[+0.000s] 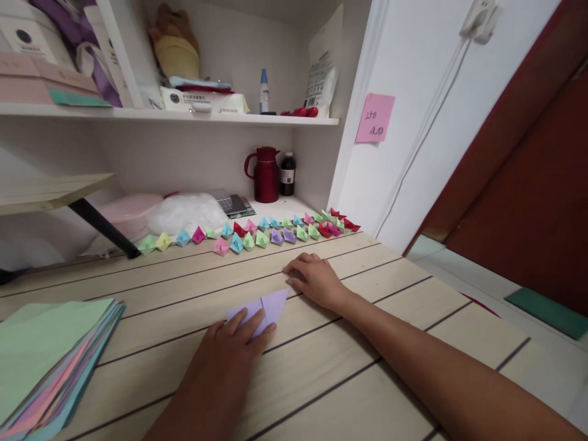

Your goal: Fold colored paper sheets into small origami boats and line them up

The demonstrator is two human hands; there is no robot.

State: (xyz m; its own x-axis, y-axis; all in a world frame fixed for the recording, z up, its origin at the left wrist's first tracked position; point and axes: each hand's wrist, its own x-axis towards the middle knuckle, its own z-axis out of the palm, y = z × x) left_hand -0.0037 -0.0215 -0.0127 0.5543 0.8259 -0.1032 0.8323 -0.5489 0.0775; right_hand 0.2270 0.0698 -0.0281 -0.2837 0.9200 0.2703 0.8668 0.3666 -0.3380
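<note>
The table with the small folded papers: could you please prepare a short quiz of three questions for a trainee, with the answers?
1. True or false: the left hand rests on the folded lilac paper.
2. Choose: the top sheet of the paper stack is (a) pink, (b) light green, (c) dark red.
3. What stands just to the right of the red jug?

Key: 1. True. 2. b. 3. A dark bottle with a light cap.

lilac paper point(278, 301) partly covered by the left hand point(237, 337), coloured paper stack point(41, 349) cut off at the left edge, right forearm point(427, 355) cut off lower right, print on the dark bottle point(288, 174) too small to read from here
</note>
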